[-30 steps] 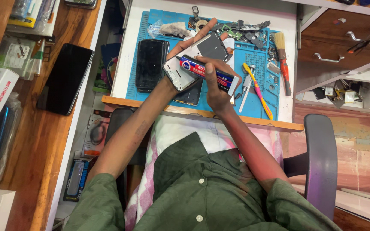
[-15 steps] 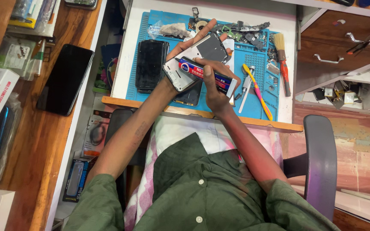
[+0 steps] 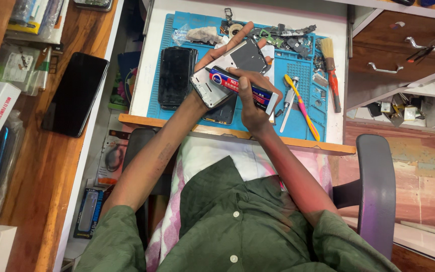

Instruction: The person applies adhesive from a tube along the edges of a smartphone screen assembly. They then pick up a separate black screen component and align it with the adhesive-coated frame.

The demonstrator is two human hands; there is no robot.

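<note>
Two hands over the blue mat [image 3: 177, 108] on the table: left hand [image 3: 217, 55] cradling a phone frame [image 3: 230, 70], fingers spread beneath; right hand [image 3: 250, 103] closed around a glue tube [image 3: 242, 89] against the frame.

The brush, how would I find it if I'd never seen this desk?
Look at the blue mat on the white desk. At its right edge lies the brush, with pale bristles and a red handle, unlike the thin yellow-and-pink tool beside it.

Even, bright diffuse light, soft shadows, mild glare on the black phone [image 3: 74, 94] at 9 o'clock, sharp focus.
</note>
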